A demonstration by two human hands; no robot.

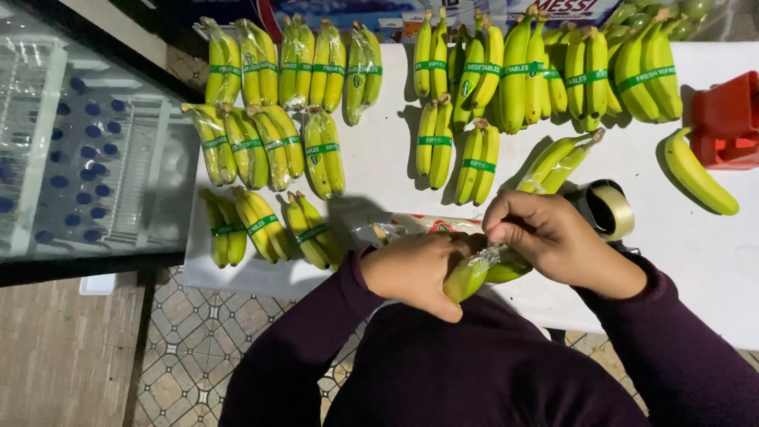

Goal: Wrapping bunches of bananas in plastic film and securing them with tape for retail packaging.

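A pair of green-yellow bananas in clear plastic wrap (473, 273) is held over the near edge of the white table (379, 150). My left hand (415, 273) grips the pair from below and the left. My right hand (545, 237) pinches the plastic at the top of the pair. Just behind my right hand lies a roll of clear tape (610, 209). A roll of plastic film (419, 225) lies on the table behind my left hand.
Several wrapped and green-banded banana pairs (269, 146) lie in rows at the left. More banded bunches (545, 71) crowd the back. A single banana (697, 175) lies right, near a red box (727, 119). A glass-topped cooler with bottles (79, 142) stands left.
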